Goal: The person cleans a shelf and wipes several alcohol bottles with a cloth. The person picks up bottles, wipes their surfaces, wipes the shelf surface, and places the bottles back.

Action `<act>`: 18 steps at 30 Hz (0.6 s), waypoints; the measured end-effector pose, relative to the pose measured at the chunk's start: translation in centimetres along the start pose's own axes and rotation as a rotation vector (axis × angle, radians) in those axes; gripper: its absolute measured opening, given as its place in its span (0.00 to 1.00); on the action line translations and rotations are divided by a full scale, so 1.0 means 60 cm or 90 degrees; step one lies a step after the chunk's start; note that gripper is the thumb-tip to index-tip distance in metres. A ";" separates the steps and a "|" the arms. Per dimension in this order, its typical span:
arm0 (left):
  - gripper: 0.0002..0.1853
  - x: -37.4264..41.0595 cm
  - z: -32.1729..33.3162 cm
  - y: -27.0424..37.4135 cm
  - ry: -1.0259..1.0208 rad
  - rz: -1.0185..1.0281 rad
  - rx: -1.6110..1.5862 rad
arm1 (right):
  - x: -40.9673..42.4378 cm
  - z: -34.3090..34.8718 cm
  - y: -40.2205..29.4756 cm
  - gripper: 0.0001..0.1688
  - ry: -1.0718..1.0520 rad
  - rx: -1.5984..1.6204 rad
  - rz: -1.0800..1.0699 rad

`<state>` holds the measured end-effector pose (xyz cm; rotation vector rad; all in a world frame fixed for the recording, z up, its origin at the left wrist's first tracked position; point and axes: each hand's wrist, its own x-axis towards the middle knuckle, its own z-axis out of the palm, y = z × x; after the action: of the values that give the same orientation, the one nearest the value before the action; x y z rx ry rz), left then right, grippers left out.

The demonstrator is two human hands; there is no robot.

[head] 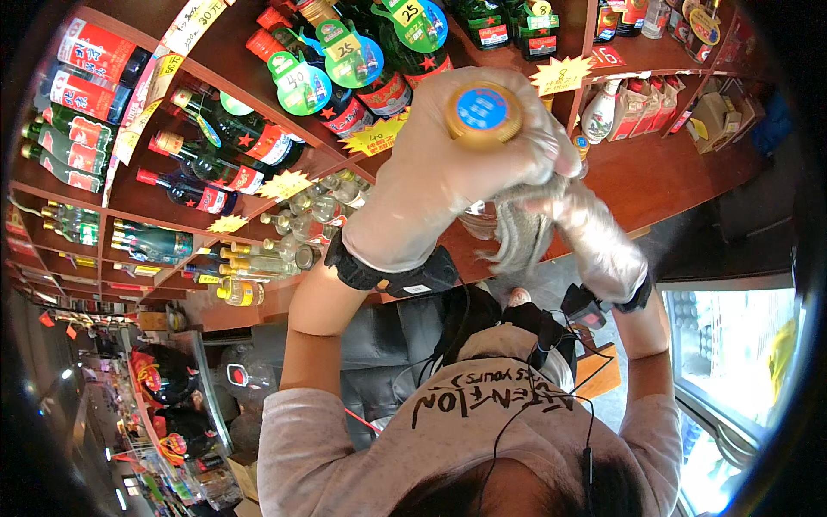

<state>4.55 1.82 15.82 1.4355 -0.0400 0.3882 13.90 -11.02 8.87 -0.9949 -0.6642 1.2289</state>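
My left hand (pixel 439 171), in a translucent glove, is closed around the neck of a bottle whose gold cap with a blue top (pixel 483 108) points up at the camera. Below that hand a bit of clear glass (pixel 478 223) shows, likely the bottle's body; most of the bottle is hidden. Gloved too, my right hand (pixel 591 236) grips a grey striped cloth (pixel 524 229) close against the bottle. The cloth's lower end hangs loose and looks blurred. Both wrists carry black straps with small devices.
Wooden shelves (pixel 362 152) with liquor bottles (pixel 213 168) and price tags wrap the left and top. A white porcelain bottle (pixel 601 113) stands by red-and-white cartons at upper right. The brown counter (pixel 652 184) extends right. A black padded seat (pixel 375 336) and thin cables lie near my body.
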 end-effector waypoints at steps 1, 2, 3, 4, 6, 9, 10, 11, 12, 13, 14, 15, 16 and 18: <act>0.05 0.001 -0.005 -0.005 0.002 -0.010 -0.035 | -0.001 -0.006 -0.014 0.28 -0.017 0.009 0.050; 0.05 0.003 -0.007 -0.010 -0.007 -0.006 -0.092 | 0.001 -0.012 -0.028 0.28 -0.035 0.015 0.099; 0.05 0.006 -0.013 -0.021 -0.008 0.013 -0.094 | 0.014 -0.026 -0.008 0.27 -0.029 0.033 0.057; 0.05 0.011 -0.024 -0.035 -0.008 0.033 -0.098 | 0.030 -0.041 0.014 0.26 -0.026 0.051 0.017; 0.10 0.010 -0.018 -0.040 0.058 0.031 -0.020 | 0.048 -0.050 0.025 0.24 -0.054 0.063 -0.038; 0.11 0.015 -0.045 -0.065 0.028 0.011 -0.077 | 0.071 -0.071 0.042 0.23 -0.117 -0.083 -0.211; 0.12 0.015 -0.057 -0.082 -0.004 0.010 -0.096 | 0.081 -0.086 0.056 0.23 -0.135 -0.150 -0.284; 0.12 0.013 -0.065 -0.092 -0.005 0.001 -0.087 | 0.085 -0.097 0.055 0.22 -0.127 -0.215 -0.242; 0.12 0.010 -0.072 -0.102 -0.008 -0.010 -0.081 | 0.103 -0.107 0.067 0.22 -0.168 -0.094 -0.186; 0.13 0.005 -0.080 -0.115 -0.006 -0.022 -0.076 | 0.120 -0.112 0.081 0.22 -0.210 0.028 -0.127; 0.12 0.002 -0.088 -0.132 0.005 -0.012 -0.105 | 0.121 -0.111 0.083 0.20 -0.206 0.009 -0.114; 0.13 -0.003 -0.088 -0.149 0.011 -0.020 -0.091 | 0.139 -0.137 0.138 0.18 -0.151 0.021 -0.112; 0.13 -0.009 -0.094 -0.169 0.026 -0.029 -0.075 | 0.139 -0.140 0.166 0.18 -0.128 -0.099 -0.186; 0.11 -0.023 -0.114 -0.216 0.008 -0.055 -0.051 | 0.122 -0.140 0.193 0.20 -0.047 -0.245 -0.234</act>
<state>5.52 7.02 2.10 1.3503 0.0168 0.3218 17.63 -5.76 -5.84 -1.0838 -1.1171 0.8314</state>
